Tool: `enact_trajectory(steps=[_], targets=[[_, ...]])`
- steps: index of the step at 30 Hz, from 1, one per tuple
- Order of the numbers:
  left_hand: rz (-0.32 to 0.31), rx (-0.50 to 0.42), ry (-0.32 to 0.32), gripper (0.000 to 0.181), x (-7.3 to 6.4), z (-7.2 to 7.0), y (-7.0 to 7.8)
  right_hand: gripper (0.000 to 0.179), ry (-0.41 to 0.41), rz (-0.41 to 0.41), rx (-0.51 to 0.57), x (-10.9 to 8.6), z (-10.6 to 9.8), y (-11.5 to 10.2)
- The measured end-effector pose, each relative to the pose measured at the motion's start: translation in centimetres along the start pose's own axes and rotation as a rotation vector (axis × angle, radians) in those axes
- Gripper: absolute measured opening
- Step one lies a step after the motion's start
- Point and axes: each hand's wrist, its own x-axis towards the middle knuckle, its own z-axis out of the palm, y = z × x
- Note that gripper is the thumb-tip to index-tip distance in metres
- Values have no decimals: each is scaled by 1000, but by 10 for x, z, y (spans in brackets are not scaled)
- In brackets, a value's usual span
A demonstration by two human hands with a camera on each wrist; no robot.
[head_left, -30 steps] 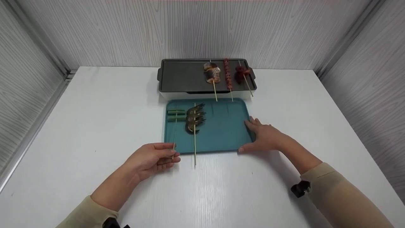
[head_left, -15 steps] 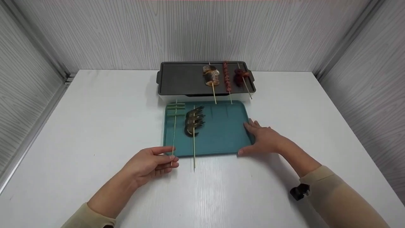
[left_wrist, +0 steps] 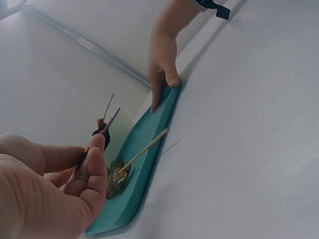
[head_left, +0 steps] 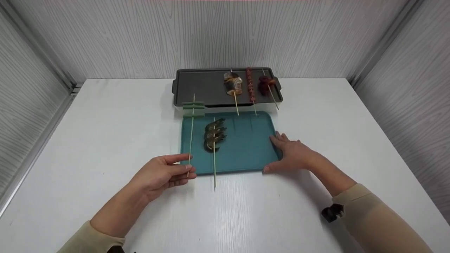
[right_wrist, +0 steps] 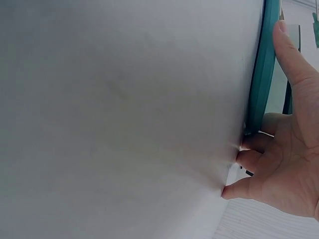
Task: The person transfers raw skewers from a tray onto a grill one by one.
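My left hand [head_left: 160, 175] pinches the lower end of a skewer with green vegetable sticks [head_left: 193, 109]. In the head view, this skewer is raised over the left side of a teal tray [head_left: 242, 151], its tip overlapping the griddle's front edge. A shrimp skewer [head_left: 213, 135] lies on the tray, its stick jutting past the front edge. At the tray's front right corner is my right hand [head_left: 293, 154]. Its thumb touches the front rim and its other fingers spread along the right side. In the left wrist view, my left fingers [left_wrist: 92, 169] hide most of the held stick.
Behind the tray stands a dark griddle [head_left: 200, 86] on a white base. On its right half lie a fish-like chunk skewer [head_left: 233, 84], a thin skewer of red pieces [head_left: 250, 86] and a dark red skewer [head_left: 265, 85]. Pale panels [head_left: 225, 35] enclose the white table [head_left: 105, 140].
My left hand has lifted the green vegetable skewer off the tray and carried it forward, towards the griddle. My right hand stays at the tray's corner.
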Motion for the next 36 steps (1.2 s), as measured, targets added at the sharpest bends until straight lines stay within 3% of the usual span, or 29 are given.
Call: enact_trajectory(steps=[9, 18, 29, 36], targets=[[52, 81, 12, 53, 4, -4, 24, 130, 16, -10, 11, -4, 0, 1], [79, 98, 34, 54, 9, -15, 49, 131, 25, -11, 3, -3, -2, -2], [82, 108, 78, 55, 37, -22, 78, 131, 17, -1, 8, -2, -1, -3], [93, 127, 98, 53, 56, -26, 89, 129, 16, -15, 16, -1, -1, -1]])
